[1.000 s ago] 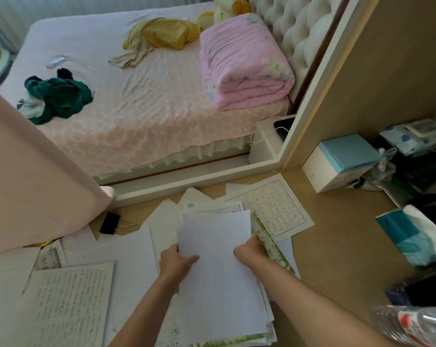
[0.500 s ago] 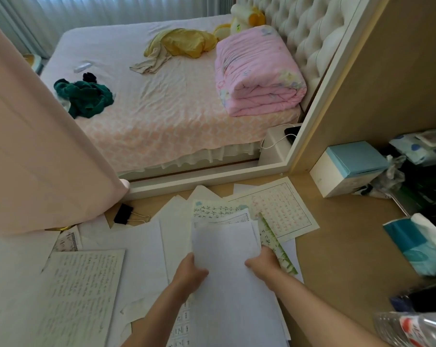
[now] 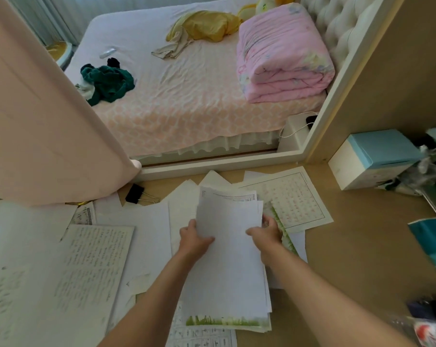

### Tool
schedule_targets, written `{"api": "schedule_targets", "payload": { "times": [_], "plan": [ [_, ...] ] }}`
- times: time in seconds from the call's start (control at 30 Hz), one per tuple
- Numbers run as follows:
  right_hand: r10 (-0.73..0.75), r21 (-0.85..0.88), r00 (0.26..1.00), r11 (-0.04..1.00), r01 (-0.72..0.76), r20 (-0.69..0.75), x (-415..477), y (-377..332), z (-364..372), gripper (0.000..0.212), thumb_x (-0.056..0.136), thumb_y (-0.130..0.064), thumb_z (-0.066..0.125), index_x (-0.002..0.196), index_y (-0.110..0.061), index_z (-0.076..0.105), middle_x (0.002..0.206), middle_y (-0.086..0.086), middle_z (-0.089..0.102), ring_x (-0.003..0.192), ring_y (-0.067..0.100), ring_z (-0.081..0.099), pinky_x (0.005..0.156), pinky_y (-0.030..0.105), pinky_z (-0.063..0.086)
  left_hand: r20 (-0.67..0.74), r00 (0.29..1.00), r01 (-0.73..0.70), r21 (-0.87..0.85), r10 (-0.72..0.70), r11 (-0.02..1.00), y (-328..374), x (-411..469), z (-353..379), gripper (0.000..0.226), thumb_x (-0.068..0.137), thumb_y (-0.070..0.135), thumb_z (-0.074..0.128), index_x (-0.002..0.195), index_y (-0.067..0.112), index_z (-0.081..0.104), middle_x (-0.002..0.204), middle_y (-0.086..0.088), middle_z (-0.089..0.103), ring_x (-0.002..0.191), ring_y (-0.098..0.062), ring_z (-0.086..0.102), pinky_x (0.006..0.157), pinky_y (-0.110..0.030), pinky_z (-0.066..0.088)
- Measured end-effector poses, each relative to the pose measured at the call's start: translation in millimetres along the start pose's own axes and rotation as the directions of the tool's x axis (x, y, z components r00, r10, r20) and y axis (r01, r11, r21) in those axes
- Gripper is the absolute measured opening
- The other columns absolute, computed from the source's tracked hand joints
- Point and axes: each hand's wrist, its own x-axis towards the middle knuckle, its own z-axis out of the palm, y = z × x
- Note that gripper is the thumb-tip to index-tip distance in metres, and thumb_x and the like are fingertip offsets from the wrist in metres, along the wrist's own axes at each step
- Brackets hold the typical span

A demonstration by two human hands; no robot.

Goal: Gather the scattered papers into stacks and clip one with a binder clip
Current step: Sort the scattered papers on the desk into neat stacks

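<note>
Both hands hold one stack (image 3: 227, 259) of papers over the desk (image 3: 357, 246). The left hand (image 3: 193, 237) grips its left edge with the thumb on top, and the right hand (image 3: 268, 231) grips its right edge the same way. The black clip (image 3: 135, 194) lies on the desk behind the loose sheets (image 3: 91, 261), well left of the stack.

binder clip (image 3: 135, 193) left-behind paper stack (image 3: 228, 256) | box (image 3: 373, 158) right | bed (image 3: 187, 96) behind
</note>
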Motion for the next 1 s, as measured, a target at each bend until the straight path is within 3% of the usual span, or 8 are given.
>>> {"api": "schedule_targets", "payload": {
  "times": [0.1,0.2,0.4,0.53,0.63,0.8,0.87,1.0],
  "plan": [
    [0.124,0.001,0.991,0.992,-0.124,0.051,3.4,-4.0,-5.2,0.072,0.076,-0.002,0.068,0.141,-0.014,0.041,0.132,0.012,0.054,0.102,0.029,0.061,0.082,0.042,0.058,0.008,1.0,-0.005,-0.04,0.005,0.999,-2.9,-1.4,3.4,0.06,0.08,0.024,0.07,0.131,0.017,0.039,0.125,-0.011,0.048,0.106,-0.032,0.057,0.09,-0.042,0.054],
    [0.188,-0.056,0.974,0.982,-0.182,0.128,2.2,0.9,-12.7,0.05,0.08,-0.002,0.071,0.127,-0.003,0.054,0.118,0.014,0.064,0.101,0.032,0.064,0.088,0.045,0.056,0.065,0.998,0.016,-0.162,-0.006,0.987,-5.8,-7.3,5.2,0.056,0.083,0.016,0.07,0.13,0.014,0.04,0.118,-0.007,0.055,0.102,-0.027,0.058,0.084,-0.038,0.052],
    [-0.21,-0.362,0.978,0.911,0.197,0.005,-23.1,26.0,-24.8,0.053,0.086,-0.013,0.064,0.135,-0.016,0.045,0.118,0.004,0.062,0.096,0.023,0.06,0.075,0.03,0.05,0.094,0.996,0.012,-0.147,0.002,0.989,-21.0,-27.4,7.2,0.046,0.086,0.006,0.063,0.129,0.009,0.047,0.123,-0.01,0.059,0.101,-0.023,0.058,0.081,-0.031,0.048],
    [-0.139,-0.271,0.99,0.952,0.144,0.037,-37.4,37.2,-34.9,0.049,0.084,-0.004,0.066,0.125,-0.021,0.044,0.107,-0.002,0.06,0.091,0.019,0.059,0.065,0.026,0.05,0.032,0.999,-0.022,-0.111,0.026,0.994,-28.7,-42.9,7.2,0.032,0.088,0.009,0.056,0.12,0.012,0.052,0.117,-0.007,0.06,0.101,-0.024,0.059,0.084,-0.036,0.051],
    [-0.044,-0.3,0.983,0.949,0.097,0.179,-47.0,50.1,-38.1,0.049,0.082,0.003,0.064,0.125,-0.016,0.051,0.114,0.001,0.063,0.101,0.021,0.061,0.085,0.035,0.056,0.001,0.999,-0.051,-0.117,0.051,0.992,-34.8,-53.5,6.7,0.031,0.09,0.008,0.052,0.121,0.01,0.053,0.116,-0.008,0.059,0.098,-0.024,0.059,0.082,-0.037,0.052],
    [-0.238,-0.116,0.947,0.957,0.267,0.218,-85.4,27.7,-47.8,0.041,0.084,0.005,0.061,0.116,-0.021,0.06,0.11,0.001,0.071,0.097,0.019,0.068,0.082,0.034,0.057,0.059,0.99,-0.079,-0.503,0.125,0.861,-48.4,-73.6,-25.5,0.044,0.091,0.012,0.066,0.124,0.021,0.04,0.116,-0.004,0.058,0.097,-0.018,0.061,0.073,-0.03,0.053],
    [-0.299,-0.025,0.918,0.948,0.316,0.258,-104.8,10.5,-48.7,0.04,0.086,0.006,0.062,0.114,-0.023,0.062,0.11,-0.001,0.073,0.097,0.017,0.071,0.082,0.034,0.059,0.091,0.98,-0.088,-0.596,0.176,0.798,-49.0,-77.1,-51.1,0.057,0.087,0.02,0.073,0.129,0.025,0.035,0.117,-0.001,0.059,0.103,-0.022,0.063,0.082,-0.036,0.056],
    [-0.437,0.1,0.877,0.9,0.425,0.201,-143.0,-21.0,-32.6,0.035,0.09,0.002,0.063,0.114,-0.023,0.064,0.11,-0.002,0.073,0.099,0.018,0.071,0.087,0.041,0.058,-0.036,0.953,-0.248,-0.662,0.301,0.707,-35.0,-92.7,-97.0,0.044,0.083,0.017,0.077,0.122,0.018,0.057,0.116,-0.006,0.069,0.1,-0.025,0.069,0.085,-0.043,0.058]
  ]
}}
